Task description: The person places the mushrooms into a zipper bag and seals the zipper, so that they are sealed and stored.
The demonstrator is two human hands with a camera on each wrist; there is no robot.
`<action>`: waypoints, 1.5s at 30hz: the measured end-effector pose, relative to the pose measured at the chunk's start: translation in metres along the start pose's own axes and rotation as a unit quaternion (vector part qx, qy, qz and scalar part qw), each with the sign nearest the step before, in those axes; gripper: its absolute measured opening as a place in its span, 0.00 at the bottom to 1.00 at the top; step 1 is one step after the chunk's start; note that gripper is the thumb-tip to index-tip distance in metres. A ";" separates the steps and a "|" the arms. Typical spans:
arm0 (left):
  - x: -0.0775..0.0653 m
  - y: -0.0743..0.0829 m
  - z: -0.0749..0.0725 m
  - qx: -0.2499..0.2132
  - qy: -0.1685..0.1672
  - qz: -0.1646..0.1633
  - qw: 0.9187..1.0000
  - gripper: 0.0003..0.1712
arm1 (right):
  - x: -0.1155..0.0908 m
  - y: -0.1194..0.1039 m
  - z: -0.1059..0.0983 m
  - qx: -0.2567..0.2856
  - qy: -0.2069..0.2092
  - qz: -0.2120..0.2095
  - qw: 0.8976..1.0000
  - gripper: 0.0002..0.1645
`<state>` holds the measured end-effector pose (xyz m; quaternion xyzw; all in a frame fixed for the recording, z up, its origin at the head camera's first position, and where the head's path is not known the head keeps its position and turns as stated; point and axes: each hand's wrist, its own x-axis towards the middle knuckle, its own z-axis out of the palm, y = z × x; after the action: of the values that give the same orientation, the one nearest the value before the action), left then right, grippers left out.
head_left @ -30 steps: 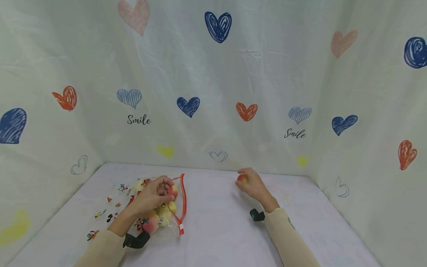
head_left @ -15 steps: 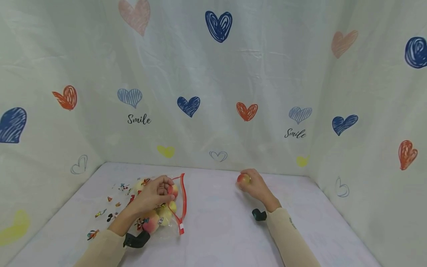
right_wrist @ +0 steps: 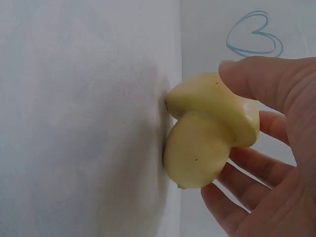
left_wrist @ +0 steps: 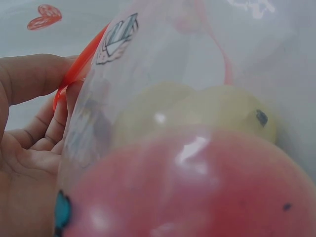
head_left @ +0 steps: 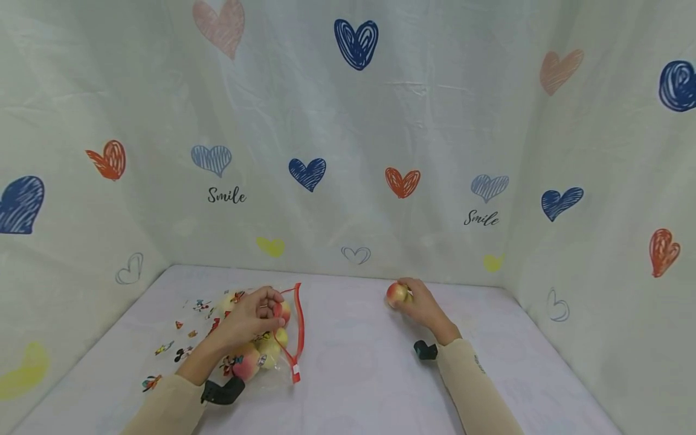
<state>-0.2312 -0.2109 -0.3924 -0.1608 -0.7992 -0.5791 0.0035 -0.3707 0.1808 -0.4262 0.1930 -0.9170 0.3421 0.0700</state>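
Note:
With thumb and finger, my left hand pinches the red edge strip of a clear plastic bag printed with small cartoon figures. Inside the bag lie several red-and-yellow rounded pieces, among them a large red one and a pale yellow one. On the right, my right hand grips a mushroom-shaped toy between thumb and fingers. Its cap shows red in the head view, and its stem is pale yellow. In the right wrist view it sits right at the white table surface.
The bag's red zip with its white slider faces right, toward the middle of the white table. Behind and at both sides hangs a pale curtain printed with hearts. Black wrist cameras sit on both wrists.
My right hand has shifted slightly to the right and lower in the head view, and more of the mushroom-shaped toy shows. The left hand and bag stay still.

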 end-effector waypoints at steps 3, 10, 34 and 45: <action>0.000 0.000 0.000 -0.001 0.001 -0.001 1.000 0.24 | -0.001 0.000 -0.002 0.003 -0.007 0.003 1.000 0.32; 0.000 0.000 0.000 -0.007 0.000 0.000 1.000 0.24 | 0.000 0.003 -0.002 0.009 -0.012 -0.006 1.000 0.30; 0.000 0.000 0.001 -0.008 0.000 0.002 1.000 0.23 | 0.000 0.002 0.002 0.011 -0.008 0.018 1.000 0.28; 0.000 0.000 0.001 -0.001 0.002 0.003 1.000 0.23 | 0.002 0.001 0.001 0.009 -0.002 0.022 1.000 0.28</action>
<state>-0.2314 -0.2097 -0.3924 -0.1618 -0.7981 -0.5804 0.0064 -0.3727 0.1802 -0.4267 0.1734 -0.9181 0.3514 0.0591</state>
